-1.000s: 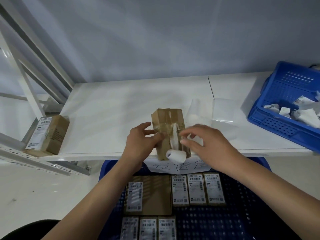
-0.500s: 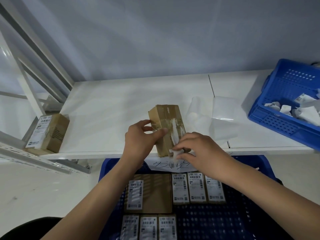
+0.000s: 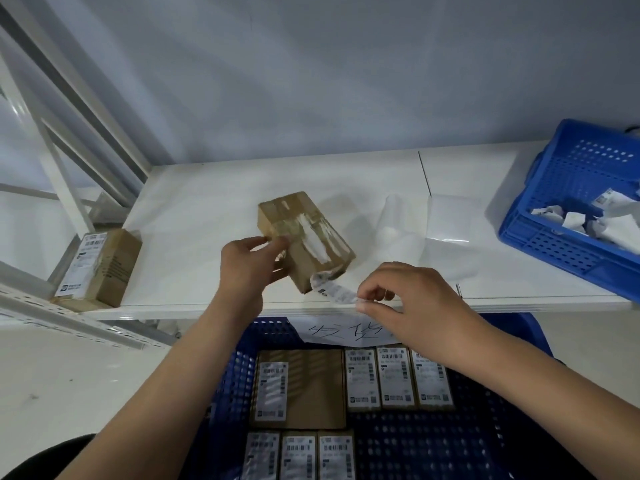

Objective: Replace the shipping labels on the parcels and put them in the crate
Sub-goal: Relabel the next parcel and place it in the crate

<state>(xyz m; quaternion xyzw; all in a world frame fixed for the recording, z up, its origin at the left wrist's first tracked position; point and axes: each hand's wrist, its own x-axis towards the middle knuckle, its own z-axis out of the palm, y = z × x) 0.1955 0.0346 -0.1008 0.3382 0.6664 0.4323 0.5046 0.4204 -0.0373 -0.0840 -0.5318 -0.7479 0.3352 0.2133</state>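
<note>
Between both hands point(image 3: 251, 265) point(image 3: 412, 299), parcel point(image 3: 304, 237) lies on shelf point(image 3: 207, 209).

on the white shelf point(image 3: 214, 202) lies a brown cardboard parcel point(image 3: 304, 237), angled, with white label residue on top. the left hand point(image 3: 247, 268) grips the parcel's near-left side. the right hand point(image 3: 412, 303) pinches a peeled label strip point(image 3: 332, 289) whose other end meets the parcel's near end. right of the parcel lies clear film point(image 3: 446, 230); below it sits a blue crate point(image 3: 235, 372) of labelled parcels.
</note>
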